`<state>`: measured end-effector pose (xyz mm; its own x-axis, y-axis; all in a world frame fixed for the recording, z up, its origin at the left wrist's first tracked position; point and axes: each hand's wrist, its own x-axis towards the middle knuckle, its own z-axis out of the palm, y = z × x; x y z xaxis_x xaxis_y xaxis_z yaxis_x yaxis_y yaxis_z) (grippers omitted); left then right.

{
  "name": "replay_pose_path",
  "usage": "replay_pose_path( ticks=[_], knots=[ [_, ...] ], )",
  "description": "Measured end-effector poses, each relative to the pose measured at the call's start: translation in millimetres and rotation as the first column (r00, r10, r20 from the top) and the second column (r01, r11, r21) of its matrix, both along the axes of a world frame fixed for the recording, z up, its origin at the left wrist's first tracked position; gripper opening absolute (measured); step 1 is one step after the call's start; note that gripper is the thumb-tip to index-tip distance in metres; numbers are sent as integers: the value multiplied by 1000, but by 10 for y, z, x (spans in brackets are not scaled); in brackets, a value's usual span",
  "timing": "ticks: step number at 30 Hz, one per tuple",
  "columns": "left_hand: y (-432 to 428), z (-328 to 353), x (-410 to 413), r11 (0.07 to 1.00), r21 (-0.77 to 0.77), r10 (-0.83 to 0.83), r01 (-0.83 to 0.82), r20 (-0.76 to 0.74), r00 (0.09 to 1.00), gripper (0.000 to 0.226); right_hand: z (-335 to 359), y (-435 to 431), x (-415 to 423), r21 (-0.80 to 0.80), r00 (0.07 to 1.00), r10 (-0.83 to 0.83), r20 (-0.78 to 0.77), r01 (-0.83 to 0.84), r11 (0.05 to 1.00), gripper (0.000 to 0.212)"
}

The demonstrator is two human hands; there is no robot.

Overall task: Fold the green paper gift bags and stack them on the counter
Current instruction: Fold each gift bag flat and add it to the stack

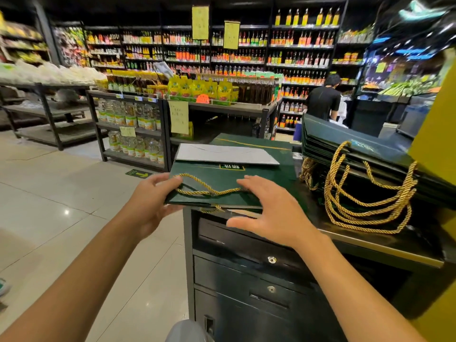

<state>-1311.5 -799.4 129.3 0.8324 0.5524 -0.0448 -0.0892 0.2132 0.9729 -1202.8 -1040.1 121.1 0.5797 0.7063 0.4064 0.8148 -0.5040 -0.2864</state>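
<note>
Flat green bag [222,186] lies at the counter [394,245] corner, left end overhanging the floor. Left hand [150,201] grips its 8 o'clock corner, thumb on top beside the gold rope handle [207,190]. Right hand [269,211] is spread with straight fingers over the 4 o'clock edge; contact cannot be confirmed. The hands are apart. A stack of folded bags [357,149] sits at 3 o'clock of the bag. Drawers [246,267] are beneath.

Folded bag [222,178]: dark green paper, smooth, faint sheen.
Cord handles [370,213]: twisted gold cord, shiny.
Bench drawers [246,275]: black metal, satin finish.
Floor [49,193]: pale tile, glossy.
</note>
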Motion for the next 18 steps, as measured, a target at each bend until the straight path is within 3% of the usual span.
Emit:
replay_pose_path(
  ticks=[4,7,9,13,16,18],
  knots=[
    [-60,132,-41,999,-15,-49,51,94,994,42,73,204,-75,-62,978,-67,196,80,995,84],
    [-127,262,-77,992,-7,-123,127,208,970,40,147,236,-74,111,953,-143,268,117,987,76],
    [-155,332,-77,986,-57,-135,156,269,954,45,224,213,-74,301,958,-188,216,117,946,68],
    [-240,317,22,979,-24,-194,203,204,960,43,489,124,-96,596,975,-216,52,144,790,38],
    [-393,218,144,967,-25,-248,253,127,960,43,694,70,-168,784,982,-130,-137,188,591,15],
    [-493,144,220,959,-24,-279,283,107,954,47,753,70,-198,868,972,-13,-236,216,448,16]
  ],
)
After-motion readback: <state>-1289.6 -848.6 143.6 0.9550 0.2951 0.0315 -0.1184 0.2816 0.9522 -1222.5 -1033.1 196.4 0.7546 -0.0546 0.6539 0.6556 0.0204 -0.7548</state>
